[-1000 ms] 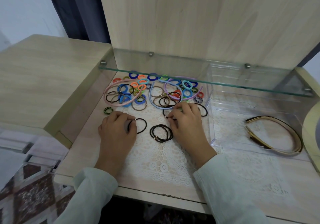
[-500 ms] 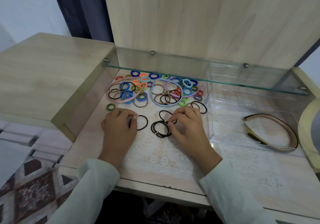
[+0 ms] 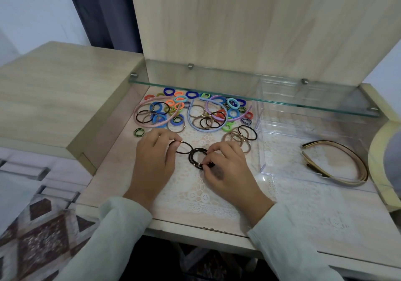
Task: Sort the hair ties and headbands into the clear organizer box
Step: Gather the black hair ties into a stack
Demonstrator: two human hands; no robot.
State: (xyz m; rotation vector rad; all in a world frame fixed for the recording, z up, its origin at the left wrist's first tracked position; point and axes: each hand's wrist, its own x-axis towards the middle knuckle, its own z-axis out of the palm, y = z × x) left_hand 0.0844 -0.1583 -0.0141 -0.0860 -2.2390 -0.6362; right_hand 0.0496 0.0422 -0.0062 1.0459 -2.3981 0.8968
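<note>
In the last second the right hand [image 3: 227, 172] came back from the far pile. Now its thumb and fingers pinch the bundle of black hair ties [image 3: 196, 159], which lies to the left of the clear box [image 3: 261, 150]. It seems one more tie was brought to this bundle. The left hand [image 3: 155, 161] has hardly moved: it holds a single black tie [image 3: 184, 148] in a narrow pinch near its small gold bead, just beside the bundle and further left of the box. I think the black ties are being collected as one group, and none of them is in the box yet.

These ties are thin round elastic cords, soft and quick to lose their shape. Left of the box and further back lies the mixed pile [image 3: 195, 111]: thick fuzzy coloured rings, brown cords and stiff pastel headbands in curved arcs. Inside the box, as far as I can see, lie only beige headbands [image 3: 338, 168], smooth and rigid. The box is hard transparent plastic, and a lace mat [image 3: 195, 194] lies under everything.
</note>
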